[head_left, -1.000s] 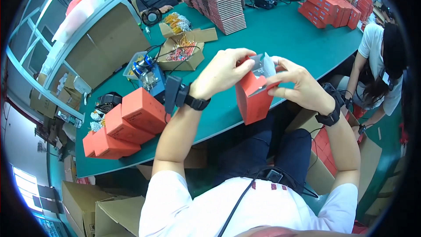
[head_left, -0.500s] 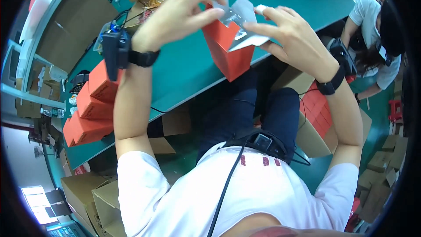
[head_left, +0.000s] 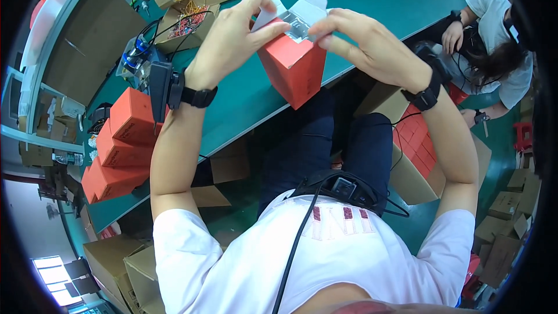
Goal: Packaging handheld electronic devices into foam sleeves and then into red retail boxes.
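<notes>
A tall red carton (head_left: 293, 72) with a white inside stands tilted at the table's front edge, its top open. Two white flaps rise from it, one at the left and a rounded one (head_left: 311, 3) at the back. Clear plastic packing (head_left: 297, 26) shows inside; what it wraps cannot be made out. My left hand (head_left: 235, 35) pinches the left flap between thumb and forefinger. At the carton's right top edge, my right hand (head_left: 366, 43) is closed with its fingertips on the rim, covering that side's flap.
Several red cartons (head_left: 125, 145) stack at the left on the green table (head_left: 232, 113). Behind them, an open cardboard box (head_left: 195, 26) holds wired parts. A cardboard box of red cartons (head_left: 415, 145) stands by my right knee. Another person (head_left: 494, 40) sits at the right.
The front flap, which stuck out toward me, no longer shows; a red panel now slopes at the front top. My right hand has moved left onto the rim.
</notes>
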Action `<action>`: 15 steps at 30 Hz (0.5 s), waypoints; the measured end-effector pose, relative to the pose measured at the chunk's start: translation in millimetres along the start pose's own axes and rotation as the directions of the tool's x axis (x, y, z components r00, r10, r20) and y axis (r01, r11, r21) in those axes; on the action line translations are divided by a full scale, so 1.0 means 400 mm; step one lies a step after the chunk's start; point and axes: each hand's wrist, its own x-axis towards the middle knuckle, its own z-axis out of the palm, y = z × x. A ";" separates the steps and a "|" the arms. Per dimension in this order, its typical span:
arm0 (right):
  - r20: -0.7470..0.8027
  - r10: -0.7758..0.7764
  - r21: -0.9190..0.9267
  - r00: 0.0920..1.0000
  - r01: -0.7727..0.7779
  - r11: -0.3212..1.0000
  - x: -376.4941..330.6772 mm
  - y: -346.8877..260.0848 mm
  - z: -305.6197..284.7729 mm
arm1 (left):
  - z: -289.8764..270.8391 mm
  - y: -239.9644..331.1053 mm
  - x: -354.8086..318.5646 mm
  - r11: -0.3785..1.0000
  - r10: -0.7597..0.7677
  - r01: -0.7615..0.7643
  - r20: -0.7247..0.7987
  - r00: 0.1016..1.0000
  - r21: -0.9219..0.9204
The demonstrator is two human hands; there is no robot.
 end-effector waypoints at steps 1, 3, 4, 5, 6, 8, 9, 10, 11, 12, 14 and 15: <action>-0.045 0.189 0.203 0.981 -0.176 0.963 0.009 -0.009 0.024 | 0.013 0.015 -0.013 0.996 -0.019 0.013 -0.063 0.998 -0.087; -0.213 0.451 0.481 0.867 -0.309 0.820 0.029 -0.036 0.086 | 0.067 0.029 -0.026 0.994 -0.045 0.024 -0.193 0.980 -0.110; -0.211 0.445 0.486 0.870 -0.302 0.820 0.044 -0.050 0.116 | 0.083 0.033 -0.039 0.959 -0.098 0.025 -0.247 0.964 -0.281; -0.336 0.477 0.534 0.812 -0.253 0.807 0.057 -0.062 0.139 | 0.092 0.028 -0.051 0.895 -0.153 0.008 -0.291 0.944 -0.445; -0.450 0.507 0.574 0.735 -0.197 0.795 0.068 -0.071 0.153 | 0.096 0.011 -0.067 0.927 -0.118 -0.003 -0.298 0.947 -0.376; -0.386 0.581 0.640 0.717 -0.245 0.728 0.074 -0.078 0.154 | 0.091 0.013 -0.096 0.974 0.147 -0.190 -0.294 0.944 -0.123; -0.445 0.450 0.535 0.774 -0.174 0.827 0.066 -0.071 0.158 | 0.076 -0.006 -0.111 0.964 0.262 -0.267 -0.185 0.947 -0.002; -0.487 0.301 0.420 0.820 -0.082 0.904 0.066 -0.063 0.162 | 0.066 0.009 -0.124 0.964 0.263 -0.263 -0.166 0.950 0.025; -0.496 0.193 0.292 0.847 -0.046 0.955 0.063 -0.062 0.166 | 0.062 0.028 -0.135 0.965 0.263 -0.258 -0.148 0.953 0.053; -0.502 0.170 0.210 0.848 -0.071 0.975 0.055 -0.073 0.168 | 0.071 0.028 -0.134 0.945 0.307 -0.285 -0.134 0.942 0.159; -0.502 0.236 0.211 0.832 -0.147 0.966 0.055 -0.082 0.174 | 0.107 0.040 -0.136 0.962 0.245 -0.209 -0.214 0.946 0.177; -0.484 0.305 0.303 0.820 -0.170 0.938 0.060 -0.085 0.172 | 0.118 0.044 -0.137 0.970 0.227 -0.194 -0.251 0.941 0.148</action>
